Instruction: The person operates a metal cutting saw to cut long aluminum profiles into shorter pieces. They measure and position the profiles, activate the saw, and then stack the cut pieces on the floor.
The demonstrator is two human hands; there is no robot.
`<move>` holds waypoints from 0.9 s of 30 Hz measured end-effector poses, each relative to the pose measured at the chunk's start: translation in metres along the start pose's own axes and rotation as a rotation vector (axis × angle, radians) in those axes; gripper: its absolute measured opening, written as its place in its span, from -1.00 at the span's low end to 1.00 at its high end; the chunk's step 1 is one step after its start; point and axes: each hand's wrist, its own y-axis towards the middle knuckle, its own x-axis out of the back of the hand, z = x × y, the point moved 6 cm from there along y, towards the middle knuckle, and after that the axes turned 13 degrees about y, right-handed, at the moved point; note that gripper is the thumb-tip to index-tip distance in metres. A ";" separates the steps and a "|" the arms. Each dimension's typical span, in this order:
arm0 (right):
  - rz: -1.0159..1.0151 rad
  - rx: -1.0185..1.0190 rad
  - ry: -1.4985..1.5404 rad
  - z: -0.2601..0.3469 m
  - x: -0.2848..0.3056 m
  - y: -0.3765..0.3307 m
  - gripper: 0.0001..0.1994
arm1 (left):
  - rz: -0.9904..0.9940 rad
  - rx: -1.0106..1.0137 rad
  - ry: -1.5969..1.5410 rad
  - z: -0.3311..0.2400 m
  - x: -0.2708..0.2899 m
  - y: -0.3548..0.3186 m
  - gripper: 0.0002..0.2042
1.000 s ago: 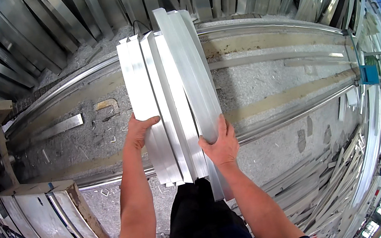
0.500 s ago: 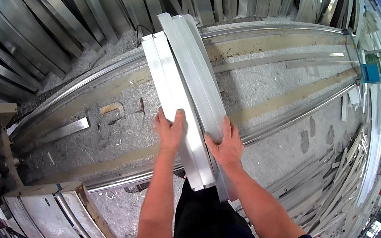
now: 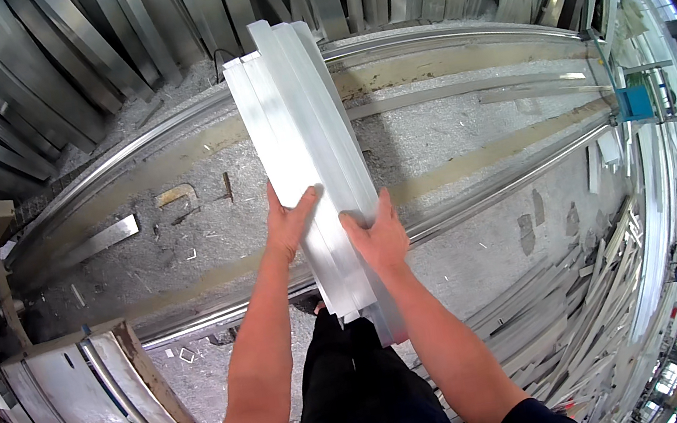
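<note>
Two long silver-white metal profiles lie side by side between my hands, stretching away from my body above the floor rails. My left hand (image 3: 291,223) grips the outer side of the left profile (image 3: 280,150), its thumb on the upper face. Along the right profile (image 3: 323,116), my right hand (image 3: 379,233) holds the outer side, with the thumb over the top. The profiles touch along their length, and the right one is offset from the left at both ends. The fingers under the profiles are partly hidden.
Polished rails (image 3: 452,34) run across the floor beyond and below the profiles. Upright metal lengths (image 3: 150,29) line the back. A machine housing (image 3: 75,395) stands at left, a pile of loose strips (image 3: 549,311) lies at right, and a blue box (image 3: 634,103) sits at far right.
The gap between the two profiles has closed, and they now lie against each other. Both hands and the profiles have shifted slightly left in view.
</note>
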 end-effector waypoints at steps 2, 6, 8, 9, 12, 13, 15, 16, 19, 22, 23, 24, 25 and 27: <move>0.025 0.044 0.061 -0.021 -0.004 0.001 -0.03 | -0.030 0.003 0.113 0.002 0.001 0.007 -0.14; 0.473 -0.178 0.732 -0.038 0.013 0.016 -0.19 | -0.024 -0.100 0.020 -0.003 -0.001 -0.001 -0.13; 0.316 -0.143 0.767 -0.048 0.009 0.018 -0.32 | -0.161 -0.301 0.111 -0.012 0.000 0.002 -0.14; 0.236 -0.122 0.783 -0.053 0.008 0.017 -0.39 | -0.147 -0.280 0.091 -0.007 -0.002 0.001 -0.15; 0.488 -0.107 0.782 -0.045 -0.006 0.015 -0.36 | -0.079 -0.233 0.077 -0.016 -0.003 -0.003 -0.21; 0.501 -0.088 0.805 -0.043 -0.006 0.010 -0.35 | -0.076 -0.228 0.098 -0.016 -0.001 -0.003 -0.22; 0.523 -0.050 0.852 -0.038 -0.004 0.001 -0.32 | -0.066 -0.219 0.140 -0.016 -0.001 -0.002 -0.26; 0.525 -0.046 0.831 -0.035 -0.002 -0.001 -0.29 | -0.053 -0.230 0.137 -0.022 -0.004 -0.006 -0.31; 0.481 -0.058 0.705 -0.035 0.007 -0.007 -0.26 | -0.006 -0.152 0.184 -0.012 -0.004 0.004 -0.32; 0.311 -0.115 0.660 -0.076 0.032 -0.026 -0.29 | 0.074 -0.123 0.088 0.001 -0.004 -0.005 -0.27; 0.239 -0.114 0.781 -0.111 0.041 -0.046 -0.30 | 0.093 -0.122 0.031 0.002 -0.004 -0.012 -0.25; 0.059 -0.305 0.946 -0.165 0.047 -0.079 -0.27 | 0.033 -0.055 0.163 0.005 -0.004 -0.025 -0.24; -0.116 -0.489 1.105 -0.220 0.047 -0.120 -0.25 | 0.017 -0.122 0.112 0.011 -0.008 -0.036 -0.21; -0.283 -0.809 1.380 -0.261 0.034 -0.191 -0.16 | -0.020 -0.145 -0.004 0.041 -0.011 -0.049 -0.17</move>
